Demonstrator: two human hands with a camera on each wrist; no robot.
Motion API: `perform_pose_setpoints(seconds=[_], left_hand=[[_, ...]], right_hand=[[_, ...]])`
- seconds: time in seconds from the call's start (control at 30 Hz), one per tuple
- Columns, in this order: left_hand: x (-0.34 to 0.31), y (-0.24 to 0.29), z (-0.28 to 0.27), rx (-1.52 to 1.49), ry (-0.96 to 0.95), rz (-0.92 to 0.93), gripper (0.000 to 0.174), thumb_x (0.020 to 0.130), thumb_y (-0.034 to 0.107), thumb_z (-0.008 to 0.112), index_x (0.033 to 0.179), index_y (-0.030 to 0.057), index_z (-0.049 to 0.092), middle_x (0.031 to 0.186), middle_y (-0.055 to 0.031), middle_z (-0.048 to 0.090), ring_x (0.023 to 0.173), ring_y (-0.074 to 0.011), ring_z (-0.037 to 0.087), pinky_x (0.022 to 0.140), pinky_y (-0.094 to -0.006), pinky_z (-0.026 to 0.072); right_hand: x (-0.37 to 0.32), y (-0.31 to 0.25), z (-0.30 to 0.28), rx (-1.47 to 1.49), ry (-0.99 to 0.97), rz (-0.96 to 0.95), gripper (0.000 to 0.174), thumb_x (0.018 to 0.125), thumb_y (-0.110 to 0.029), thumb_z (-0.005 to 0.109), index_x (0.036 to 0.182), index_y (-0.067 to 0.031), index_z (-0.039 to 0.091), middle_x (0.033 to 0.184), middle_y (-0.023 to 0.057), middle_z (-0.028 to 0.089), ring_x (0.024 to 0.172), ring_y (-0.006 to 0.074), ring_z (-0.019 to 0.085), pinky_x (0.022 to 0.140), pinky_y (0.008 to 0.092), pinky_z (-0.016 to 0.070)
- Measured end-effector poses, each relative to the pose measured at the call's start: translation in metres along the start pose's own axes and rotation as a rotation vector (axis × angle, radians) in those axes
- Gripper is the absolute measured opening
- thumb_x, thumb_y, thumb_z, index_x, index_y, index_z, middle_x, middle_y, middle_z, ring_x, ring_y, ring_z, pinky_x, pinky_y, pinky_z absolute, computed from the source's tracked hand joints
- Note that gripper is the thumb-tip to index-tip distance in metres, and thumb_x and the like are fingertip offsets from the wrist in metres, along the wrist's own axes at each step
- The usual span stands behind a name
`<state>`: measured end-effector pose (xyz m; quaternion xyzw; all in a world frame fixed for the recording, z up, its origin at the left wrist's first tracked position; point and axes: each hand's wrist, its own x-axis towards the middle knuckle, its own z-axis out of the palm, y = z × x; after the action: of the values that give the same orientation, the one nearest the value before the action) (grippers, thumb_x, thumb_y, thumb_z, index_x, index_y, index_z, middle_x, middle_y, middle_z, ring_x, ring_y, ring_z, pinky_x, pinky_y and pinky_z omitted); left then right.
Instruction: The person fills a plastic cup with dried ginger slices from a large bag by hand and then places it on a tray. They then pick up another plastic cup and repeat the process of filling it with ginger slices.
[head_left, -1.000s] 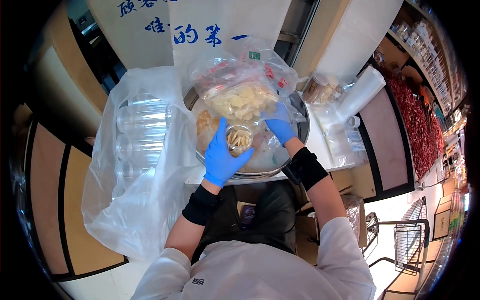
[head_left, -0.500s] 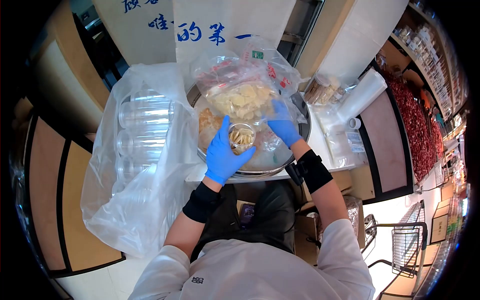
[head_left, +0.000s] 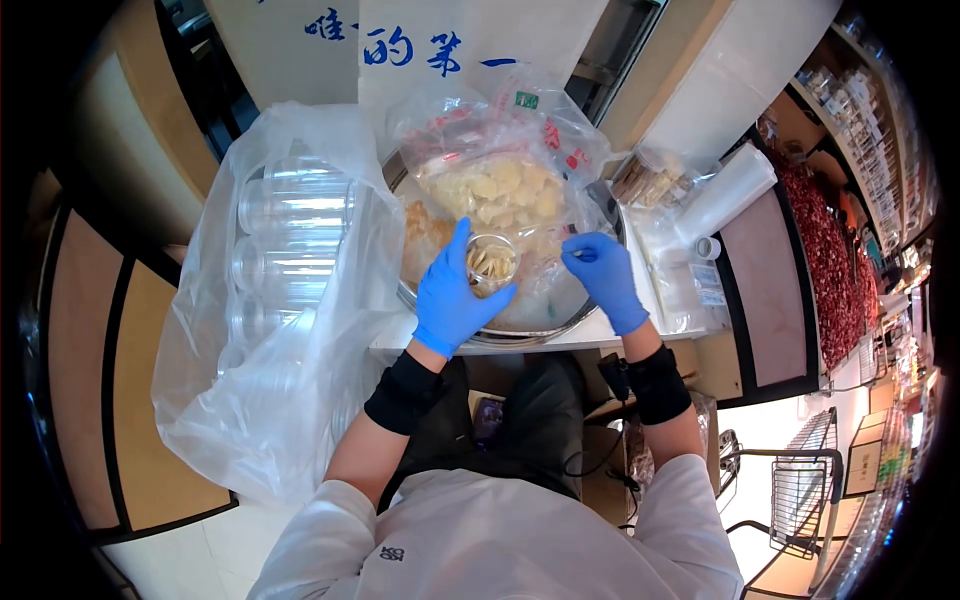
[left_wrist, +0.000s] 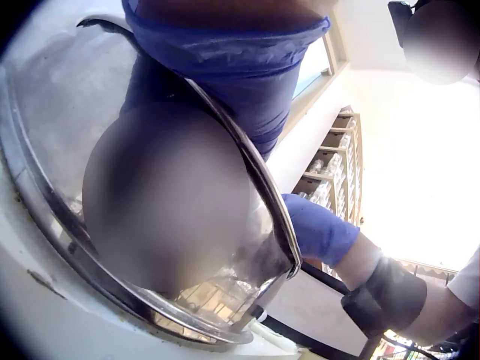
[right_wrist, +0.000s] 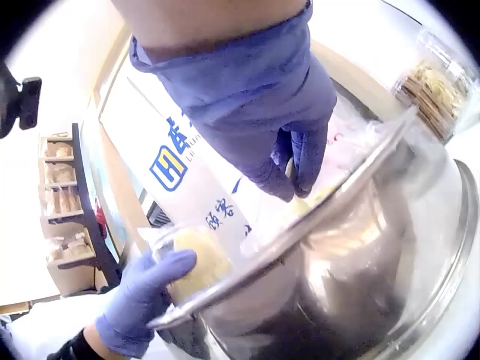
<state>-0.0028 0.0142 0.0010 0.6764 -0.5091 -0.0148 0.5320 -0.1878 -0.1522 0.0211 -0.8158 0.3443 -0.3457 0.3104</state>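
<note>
My blue-gloved left hand point(head_left: 446, 302) grips a clear plastic jar point(head_left: 517, 262) with thin, pale dried slices in it, over a metal basin point(head_left: 572, 328). The right hand point(head_left: 610, 282), gloved too, stands to the right of the jar with thumb and fingers pinched together. At its fingertips a small pale slice point(head_left: 577, 253) shows. Behind the jar, a clear printed bag point(head_left: 548, 135) of broad pale slices lies in the basin. In the right wrist view the pinched fingers hang above the basin's rim point(right_wrist: 281, 259). A blurred patch covers much of the left wrist view.
To the left, a large clear bag point(head_left: 250, 430) holds several empty plastic jars point(head_left: 300, 205). On the right are a filled container point(head_left: 650, 180), a plastic roll point(head_left: 735, 190) and flat clear bags point(head_left: 685, 290). A lettered white panel point(head_left: 430, 85) stands behind the basin.
My right hand has come out from the bag of slices and moved right and toward me, fingers now pinched. The left hand keeps its grip on the jar.
</note>
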Motion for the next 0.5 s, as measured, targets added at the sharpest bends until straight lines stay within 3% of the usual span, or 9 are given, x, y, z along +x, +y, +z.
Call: perform_pose_setpoints(seconds=[0.03,0.13,0.27,0.33,0.5], left_hand=[[0.0,0.0,0.0,-0.008,0.002,0.008,0.101,0.066,0.039,0.083,0.143,-0.002,0.032,0.118,-0.0199,0.061,0.105,-0.0325,0.064,0.088,-0.0391,0.051],[0.0,0.002,-0.002,-0.013,0.0,0.022,0.101,0.066,0.038,0.084,0.143,-0.0015,0.032,0.118,-0.0191,0.061,0.105,-0.0324,0.063,0.089,-0.0389,0.0509],[0.001,0.003,-0.003,-0.024,-0.014,0.053,0.102,0.065,0.038,0.084,0.143,-0.0008,0.032,0.118,-0.0176,0.062,0.106,-0.0318,0.063,0.089,-0.0386,0.0506],[0.0,0.002,-0.005,-0.032,-0.038,0.063,0.102,0.065,0.038,0.084,0.144,-0.0008,0.032,0.119,-0.0174,0.062,0.106,-0.0316,0.063,0.09,-0.0384,0.0505],[0.001,0.003,-0.009,-0.077,-0.069,0.102,0.104,0.063,0.037,0.085,0.144,-0.0007,0.03,0.12,-0.0173,0.061,0.108,-0.0312,0.062,0.091,-0.0378,0.0499]], right_hand=[[-0.001,-0.006,-0.008,0.089,-0.025,0.004,0.015,0.078,-0.007,0.073,0.091,-0.0013,0.069,0.079,0.0048,0.068,0.07,0.0095,0.063,0.067,0.0232,0.0502],[-0.001,-0.04,-0.038,0.318,-0.08,0.145,0.013,0.08,-0.004,0.071,0.092,0.0002,0.068,0.081,0.0021,0.067,0.072,0.0071,0.061,0.067,0.0213,0.0493],[0.0,-0.077,-0.058,0.402,-0.033,0.108,0.015,0.082,0.0,0.07,0.096,-0.0002,0.066,0.084,0.0016,0.067,0.074,0.0061,0.06,0.069,0.0198,0.0484],[0.001,-0.086,-0.051,0.472,-0.033,0.08,0.017,0.081,0.002,0.069,0.098,-0.0005,0.066,0.087,0.0024,0.067,0.077,0.0061,0.061,0.072,0.0201,0.0489],[0.002,-0.092,-0.018,0.523,-0.272,0.006,0.02,0.082,0.002,0.068,0.101,-0.0012,0.065,0.096,0.0031,0.066,0.085,0.0079,0.063,0.078,0.0214,0.051]])
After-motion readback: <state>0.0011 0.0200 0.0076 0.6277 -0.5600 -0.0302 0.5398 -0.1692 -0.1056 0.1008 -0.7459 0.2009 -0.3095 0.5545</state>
